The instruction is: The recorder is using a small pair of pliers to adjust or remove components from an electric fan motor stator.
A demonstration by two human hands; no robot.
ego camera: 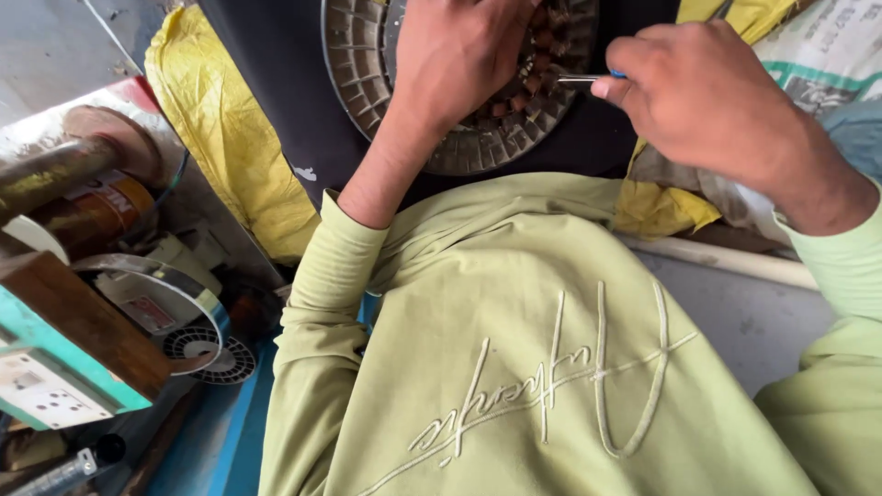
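Nearest our chest, the green sweatshirt (514, 367) fills the view. Beyond it our left hand (455, 60) lies with fingers spread and pressing on the round slotted metal core (478, 147), while our right hand (684, 96) pinches a thin metal tool (579, 80) whose tip touches the core's copper windings (542, 55).

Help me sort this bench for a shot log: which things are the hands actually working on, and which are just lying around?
In use:
- round slotted metal core, with copper windings, under the left hand
- thin metal tool held in the right hand

Lying about:
- yellow plastic sheet
- small slotted disc
- wooden block
- white socket plate
- woven sack
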